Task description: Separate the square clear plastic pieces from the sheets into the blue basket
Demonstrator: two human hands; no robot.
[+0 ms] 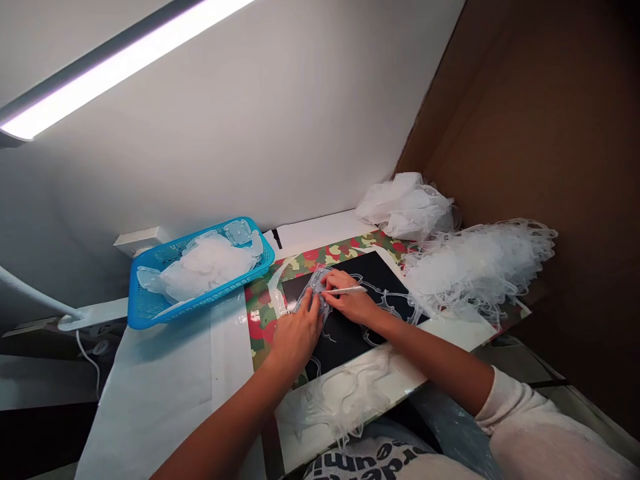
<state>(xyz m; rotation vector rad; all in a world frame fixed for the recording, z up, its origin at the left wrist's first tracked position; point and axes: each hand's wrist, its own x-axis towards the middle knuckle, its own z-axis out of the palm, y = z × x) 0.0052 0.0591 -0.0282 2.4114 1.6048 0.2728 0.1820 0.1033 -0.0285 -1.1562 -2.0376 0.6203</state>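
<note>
A clear, translucent cut sheet piece (317,279) lies on a black mat (345,348), small shapes marked in it. My left hand (299,325) rests on its lower side, fingers stretched out and pressing it down. In my right hand (351,299) is a slim white pen-shaped tool (354,290), pinched between the fingers. Its tip is at the piece, close to my left fingertips; the exact contact is too small to make out. Thin clear outline scraps (387,303) lie on the mat to the right, partly under my right forearm.
A blue basket (200,303) of translucent pieces (205,267) stands at left. A heap of clear scraps (480,267) and a white plastic bundle (407,203) sit at right. More scraps (345,397) lie along the front edge. A brown cardboard wall (540,133) closes the right side; a lamp (125,63) hangs above.
</note>
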